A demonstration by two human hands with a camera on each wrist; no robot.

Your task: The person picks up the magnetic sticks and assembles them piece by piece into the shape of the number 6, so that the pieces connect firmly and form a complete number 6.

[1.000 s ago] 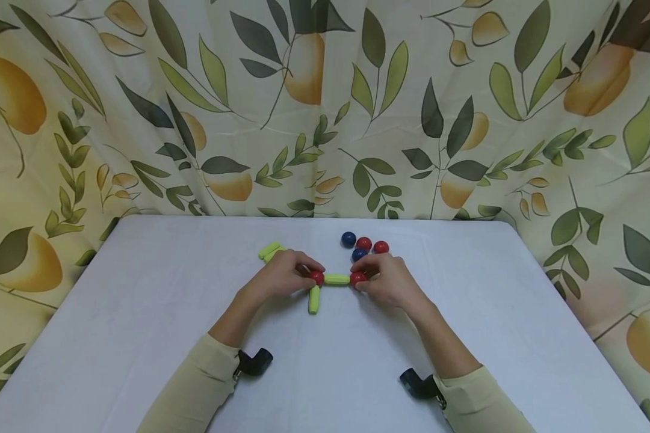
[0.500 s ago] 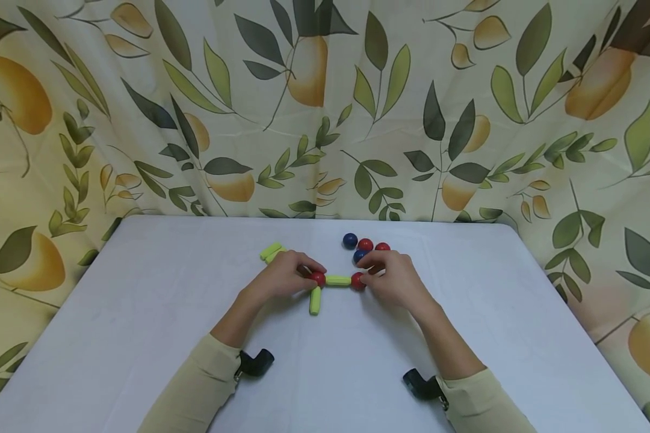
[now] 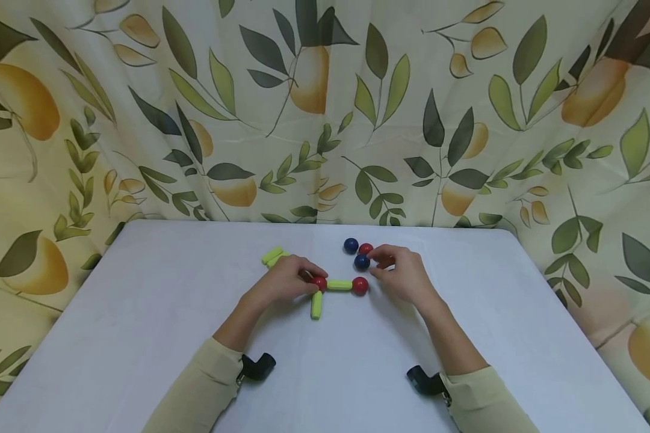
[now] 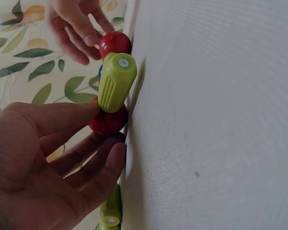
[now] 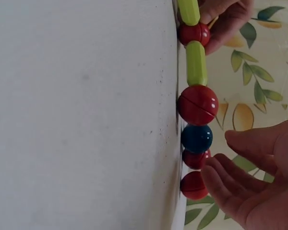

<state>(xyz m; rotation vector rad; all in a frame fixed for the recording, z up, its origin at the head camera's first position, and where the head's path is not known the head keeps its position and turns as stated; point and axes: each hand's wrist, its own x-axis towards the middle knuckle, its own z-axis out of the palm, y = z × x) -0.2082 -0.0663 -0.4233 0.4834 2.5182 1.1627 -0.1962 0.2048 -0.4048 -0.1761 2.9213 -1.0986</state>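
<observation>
My left hand (image 3: 287, 280) pinches a red ball (image 3: 319, 284) between thumb and fingers. From this ball a light-green rod (image 3: 339, 285) runs right to a second red ball (image 3: 360, 285), and another green rod (image 3: 316, 305) points toward me. They look like ball-and-stick building toy pieces, all lying on the table. My right hand (image 3: 405, 273) hovers just right of a loose blue ball (image 3: 362, 261), thumb and fingers apart. In the right wrist view a gap shows between the thumb and the blue ball (image 5: 197, 138); whether the fingers touch the red ball (image 5: 194, 185) beside them is unclear.
Behind the blue ball lie another blue ball (image 3: 351, 245) and a red ball (image 3: 365, 248). Several spare green rods (image 3: 272, 255) lie beyond my left hand, partly hidden. A patterned curtain (image 3: 390, 150) hangs behind the white table (image 3: 168, 288).
My right hand has let go of the red ball at the rod's right end and moved back and slightly right, toward the loose balls. My left hand keeps its pinch.
</observation>
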